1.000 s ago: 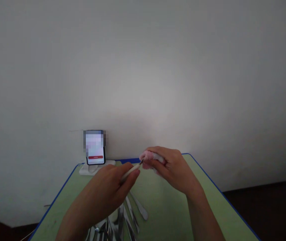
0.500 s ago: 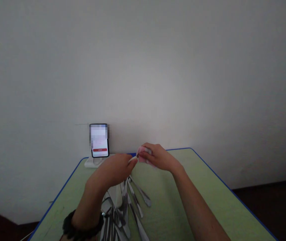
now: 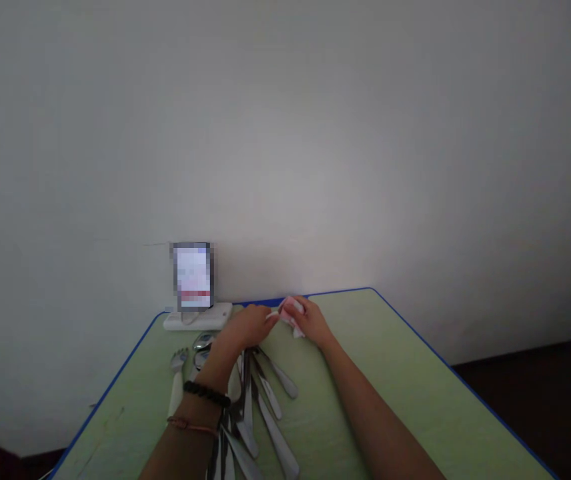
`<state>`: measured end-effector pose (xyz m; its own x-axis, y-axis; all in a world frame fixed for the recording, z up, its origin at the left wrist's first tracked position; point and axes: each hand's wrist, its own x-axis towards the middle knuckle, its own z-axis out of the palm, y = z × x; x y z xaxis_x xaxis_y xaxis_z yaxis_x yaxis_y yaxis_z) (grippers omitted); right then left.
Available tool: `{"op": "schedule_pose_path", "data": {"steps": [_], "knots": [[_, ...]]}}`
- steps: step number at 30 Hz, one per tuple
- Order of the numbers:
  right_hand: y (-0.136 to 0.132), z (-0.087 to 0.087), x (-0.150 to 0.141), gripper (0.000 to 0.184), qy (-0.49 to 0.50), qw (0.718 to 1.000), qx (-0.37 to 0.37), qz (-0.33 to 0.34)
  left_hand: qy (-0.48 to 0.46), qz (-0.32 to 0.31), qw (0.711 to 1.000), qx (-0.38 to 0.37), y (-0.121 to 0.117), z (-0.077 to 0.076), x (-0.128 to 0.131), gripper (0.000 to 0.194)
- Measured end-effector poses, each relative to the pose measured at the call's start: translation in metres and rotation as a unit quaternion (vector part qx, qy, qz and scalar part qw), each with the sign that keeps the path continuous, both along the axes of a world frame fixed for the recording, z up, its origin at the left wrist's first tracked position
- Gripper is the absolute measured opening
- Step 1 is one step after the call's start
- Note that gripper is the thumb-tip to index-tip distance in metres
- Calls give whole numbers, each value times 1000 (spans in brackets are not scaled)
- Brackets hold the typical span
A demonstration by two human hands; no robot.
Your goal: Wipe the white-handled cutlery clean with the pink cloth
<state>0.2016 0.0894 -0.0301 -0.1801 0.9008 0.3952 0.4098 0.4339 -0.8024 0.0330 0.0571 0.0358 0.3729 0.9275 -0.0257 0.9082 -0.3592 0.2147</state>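
Observation:
My left hand (image 3: 254,327) is closed on the white handle of a piece of cutlery (image 3: 274,314), held over the far part of the table. The other end of that piece is covered, so its kind does not show. Pink and white cloth (image 3: 290,313) is bunched around this end, pinched in my right hand (image 3: 313,321). Below my left wrist lies a pile of metal cutlery (image 3: 270,427), partly hidden by my forearm. To its left are a white-handled fork (image 3: 177,380) and the bowl of a spoon (image 3: 203,341).
A phone (image 3: 194,277) with a lit screen stands on a white stand (image 3: 198,320) at the table's back left. The green table (image 3: 405,393) has a blue edge and meets a plain wall (image 3: 285,147) behind.
My right hand has drawn in lower and gathered the cloth more tightly. My left forearm has shifted, and the fork and spoon at left have come into sight.

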Motion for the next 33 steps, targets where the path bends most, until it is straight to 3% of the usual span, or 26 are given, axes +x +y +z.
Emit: {"op": "schedule_pose_path", "data": {"steps": [4,11,22,33], "knots": [[3,-3,3,28,-15,1000,7,-17,-26,-8,1000,-9,5,-13,-2,45],[5,-8,1,28,-27,999,15,-29,-36,44,998,28,4,-29,-1,45],[-1,-3,-1,31,-44,998,14,-49,-27,96,991,88,-5,-35,4,43],[3,-10,-1,35,-39,995,9,-89,-36,120,987,100,-4,-46,10,41]]}}
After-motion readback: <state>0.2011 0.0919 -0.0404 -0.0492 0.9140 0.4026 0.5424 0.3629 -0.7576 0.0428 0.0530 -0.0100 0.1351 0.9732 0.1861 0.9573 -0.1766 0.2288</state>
